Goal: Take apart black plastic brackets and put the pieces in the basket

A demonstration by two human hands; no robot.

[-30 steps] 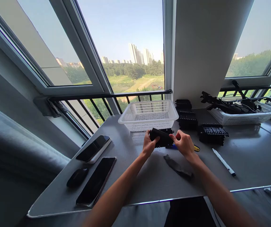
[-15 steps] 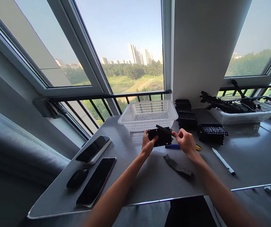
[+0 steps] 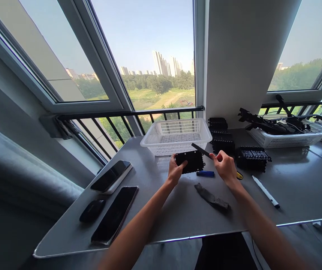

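Note:
My left hand (image 3: 175, 169) grips a flat black plastic plate (image 3: 193, 162) with small tabs along its edges, the thumb lying across its face. Pinched in my right hand (image 3: 224, 167) is a thin dark bar that looks like a flat file (image 3: 201, 150); it slants up and left, just above the plate's upper right corner. Below the plate, a blue pen-like thing (image 3: 205, 173) lies on the table. The end of a yellow and black handle (image 3: 239, 175) shows beside my right wrist. A crumpled dark grey strip (image 3: 211, 197) rests between my forearms.
A white plastic basket (image 3: 176, 144) stands behind my hands. Stacks of black plastic plates (image 3: 252, 159) sit to the right, near a white marker (image 3: 265, 192). Two phones (image 3: 115, 215) and a black mouse (image 3: 92, 210) lie left. Farther right, another white basket (image 3: 287, 140) holds black gear.
My right hand has moved slightly right, drawing the file away from the plate's face. The plate and my left hand have hardly moved.

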